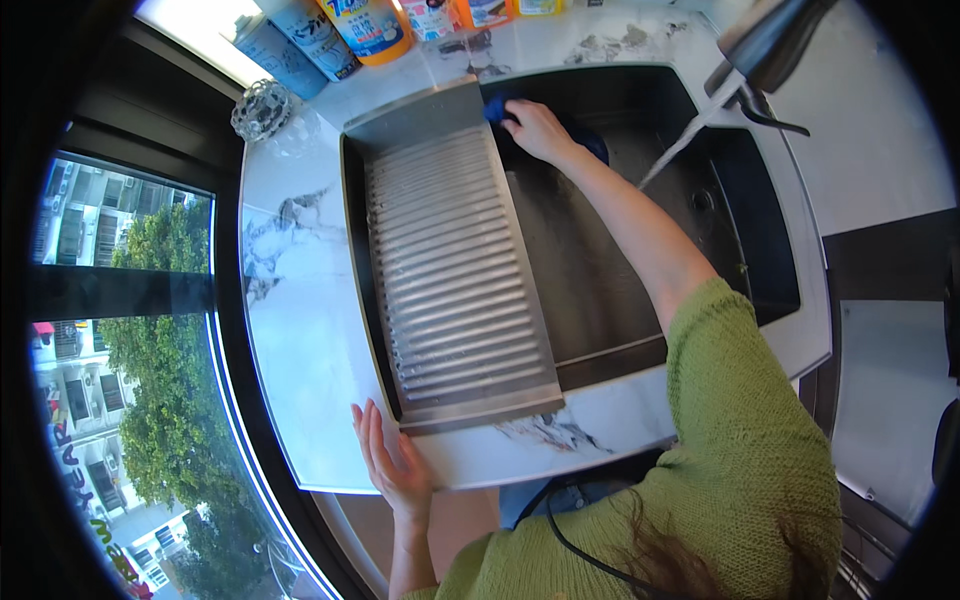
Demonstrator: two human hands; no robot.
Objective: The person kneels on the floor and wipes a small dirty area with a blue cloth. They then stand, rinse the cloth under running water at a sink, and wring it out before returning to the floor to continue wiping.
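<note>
My right hand (538, 132) reaches into the far part of a dark metal sink (600, 277), its fingers closed on a dark blue cloth (495, 109) beside the far end of the washboard. More dark blue material (592, 144) shows behind my wrist, in the sink. The ribbed metal washboard (454, 262) spans the sink's left side. My left hand (394, 461) rests at the near left edge of the marble-patterned counter, fingers spread and holding nothing, close to the washboard's near corner. Water runs from the metal faucet (765, 45) and passes behind my right forearm.
Spray cans (277, 56), an orange detergent bottle (371, 34) and other bottles stand along the counter's far edge. A glass ball-shaped ornament (261, 111) sits at the far left corner. A window (161, 337) is on the left. The sink's drain (702, 199) lies at the right.
</note>
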